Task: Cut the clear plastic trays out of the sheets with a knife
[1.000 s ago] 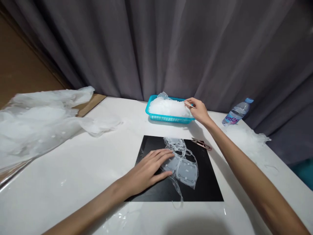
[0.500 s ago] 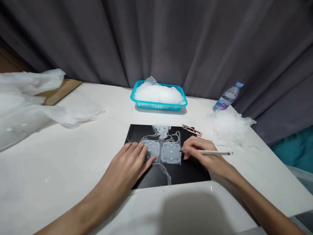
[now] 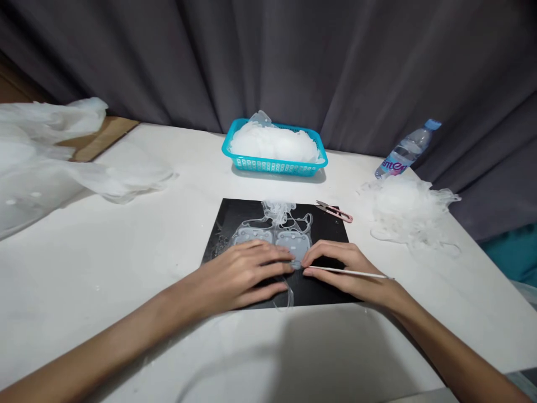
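Observation:
Two translucent, rounded-square moulded pieces lie side by side on a black board [image 3: 323, 291], the left piece [image 3: 254, 236] and the right piece [image 3: 293, 243]. My left hand [image 3: 251, 274] lies flat with fingers stretched over their lower part, fingertips at the right piece's near edge. In my right hand [image 3: 344, 266], pinched between thumb and fingers, is a slim white pen-shaped tool [image 3: 356, 273]. Its working end is at the right piece's lower corner, mostly hidden by fingers. Thin clear trimmings [image 3: 279, 212] bunch up behind the pieces, and a loose strip [image 3: 289, 296] curls below them.
Pink-handled thread snips [image 3: 335, 211] rest across the board's far right corner. Behind stands a blue basket [image 3: 277, 167] filled with whitish translucent pieces. At right are a heap of clear scraps [image 3: 406, 210] and a water bottle [image 3: 406, 150]. Plastic bags [image 3: 42, 162] cover the left side.
My left hand has slid right, from the left piece to across both pieces' lower part. My right hand has moved the tool from the right piece's side down to its lower corner.

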Demonstrator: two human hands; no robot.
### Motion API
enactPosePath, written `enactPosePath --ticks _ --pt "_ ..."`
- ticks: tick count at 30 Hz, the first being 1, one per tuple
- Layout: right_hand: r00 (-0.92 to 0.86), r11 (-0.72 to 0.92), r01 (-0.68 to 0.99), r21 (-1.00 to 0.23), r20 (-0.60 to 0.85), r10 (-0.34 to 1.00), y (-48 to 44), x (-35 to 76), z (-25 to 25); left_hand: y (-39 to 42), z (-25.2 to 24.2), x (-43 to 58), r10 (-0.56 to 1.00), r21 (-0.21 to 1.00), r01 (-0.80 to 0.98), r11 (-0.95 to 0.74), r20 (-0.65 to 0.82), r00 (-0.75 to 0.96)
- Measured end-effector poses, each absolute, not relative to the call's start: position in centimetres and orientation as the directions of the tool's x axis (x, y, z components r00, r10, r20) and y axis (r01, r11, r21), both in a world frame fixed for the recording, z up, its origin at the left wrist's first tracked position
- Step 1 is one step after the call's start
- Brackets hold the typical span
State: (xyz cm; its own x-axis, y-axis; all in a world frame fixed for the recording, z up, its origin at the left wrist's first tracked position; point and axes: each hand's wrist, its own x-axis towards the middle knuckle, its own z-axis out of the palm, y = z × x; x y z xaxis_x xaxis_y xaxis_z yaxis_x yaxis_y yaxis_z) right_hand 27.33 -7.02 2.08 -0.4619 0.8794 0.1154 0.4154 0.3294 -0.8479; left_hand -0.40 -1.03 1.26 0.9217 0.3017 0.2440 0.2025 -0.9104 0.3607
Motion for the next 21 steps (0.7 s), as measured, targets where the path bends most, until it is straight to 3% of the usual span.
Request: enactPosePath --ticks 4,13,21 --pt "-0.412 0.299 0.434 -0.850 0.108 0.905 -7.0 27.3 1.9 -2.3 0.7 -0.8 0.309 0.254 0.246 -0.935 0.246 0.919" --pt "-0.421 0.317 0.410 -0.855 0.131 0.898 -7.0 27.3 1.6 -2.7 0.4 -1.2 0.307 0.262 0.238 -0.935 0.264 0.914" --pt "-0.529 0.508 0.383 -0.771 0.268 0.805 -7.1 26.7 1.1 -2.7 0.7 -1.1 0.377 0.419 0.271 -0.866 0.193 0.906"
